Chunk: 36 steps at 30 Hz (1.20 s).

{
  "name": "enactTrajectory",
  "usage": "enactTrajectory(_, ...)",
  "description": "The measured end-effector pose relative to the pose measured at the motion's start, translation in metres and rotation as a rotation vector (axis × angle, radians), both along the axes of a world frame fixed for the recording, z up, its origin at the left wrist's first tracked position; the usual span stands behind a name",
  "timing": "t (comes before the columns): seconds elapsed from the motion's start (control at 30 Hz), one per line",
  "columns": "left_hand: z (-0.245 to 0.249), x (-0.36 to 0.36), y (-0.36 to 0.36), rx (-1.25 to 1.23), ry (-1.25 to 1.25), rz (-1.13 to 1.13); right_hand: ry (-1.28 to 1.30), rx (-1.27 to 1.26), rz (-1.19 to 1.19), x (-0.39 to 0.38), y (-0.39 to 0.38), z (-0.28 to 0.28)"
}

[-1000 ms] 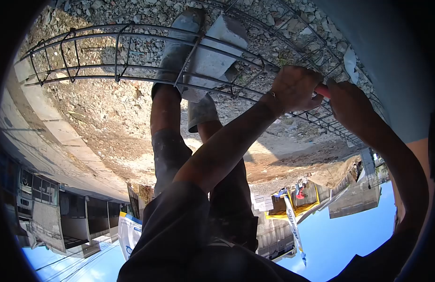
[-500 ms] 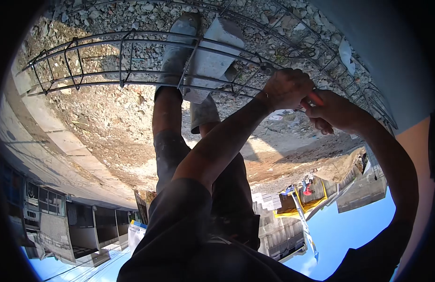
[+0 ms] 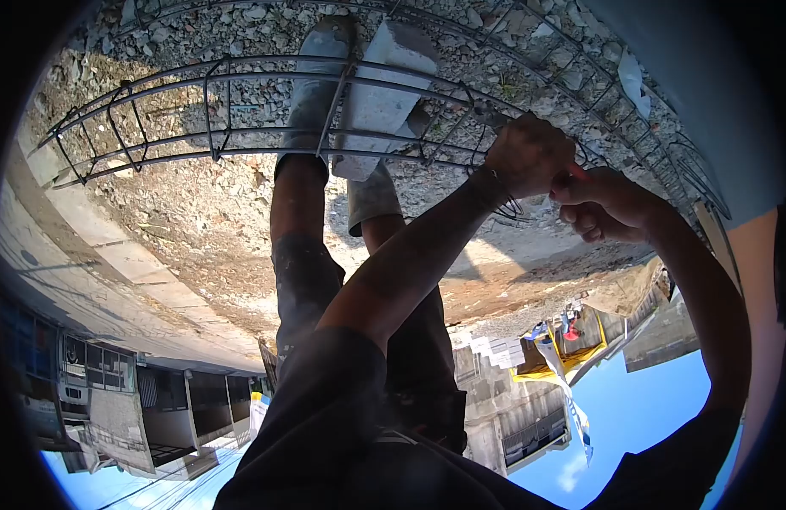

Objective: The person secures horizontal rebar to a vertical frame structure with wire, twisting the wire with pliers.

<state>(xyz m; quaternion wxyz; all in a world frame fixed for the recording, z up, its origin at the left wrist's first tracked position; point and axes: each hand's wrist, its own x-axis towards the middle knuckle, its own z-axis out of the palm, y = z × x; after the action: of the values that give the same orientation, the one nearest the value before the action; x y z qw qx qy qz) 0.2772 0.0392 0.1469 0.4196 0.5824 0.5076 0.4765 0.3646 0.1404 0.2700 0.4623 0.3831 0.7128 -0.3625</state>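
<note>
My left hand (image 3: pixel 529 157) is wrapped round what looks like a pair of pincers (image 3: pixel 489 117), whose dark metal head lies against the bars of a rebar cage (image 3: pixel 265 76). My right hand (image 3: pixel 610 204) meets it from the right, fingers curled, with a bit of red handle showing by its thumb. Most of the tool is hidden under my hands. Thin loops of wire (image 3: pixel 513 211) hang just below my left hand. The long cage, with its square stirrups, stretches left from my hands, passing in front of my boots.
A grey concrete block (image 3: pixel 384 102) sits beside my boot (image 3: pixel 316 85) on stony rubble. Another rebar cage (image 3: pixel 571 81) runs behind, near a grey wall (image 3: pixel 690 102). A white scrap (image 3: pixel 632 83) lies by that wall. Buildings and sky appear upside down at the bottom.
My hands have shifted slightly right and down, and less of the red handle shows. Wire loops are now visible below my left hand. The view has tilted a little.
</note>
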Motion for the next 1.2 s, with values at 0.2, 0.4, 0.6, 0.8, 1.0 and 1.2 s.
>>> enactTrajectory(0.2,0.011,-0.011,0.026,-0.266,0.069,-0.071,0.104,0.416,0.38,-0.006,-0.003,0.005)
enactTrajectory(0.4,0.025,-0.007,0.005,-0.172,0.121,-0.152,-0.072,-0.236,-0.471,-0.003,-0.002,0.018)
enactTrajectory(0.6,0.056,-0.022,-0.029,-0.256,0.618,-0.091,-0.152,-0.262,-1.4,0.026,-0.111,0.05)
enactTrajectory(0.8,0.036,-0.068,-0.108,-1.44,-0.14,-0.72,0.028,-0.305,-1.87,0.002,-0.231,0.066)
enactTrajectory(1.0,-0.014,-0.097,-0.198,-1.396,-0.067,-0.55,0.317,-0.3,-1.766,-0.003,-0.35,0.006)
enactTrajectory(1.2,-0.073,-0.097,-0.206,-0.669,0.654,-0.585,0.482,-0.213,-1.54,0.024,-0.436,-0.069)
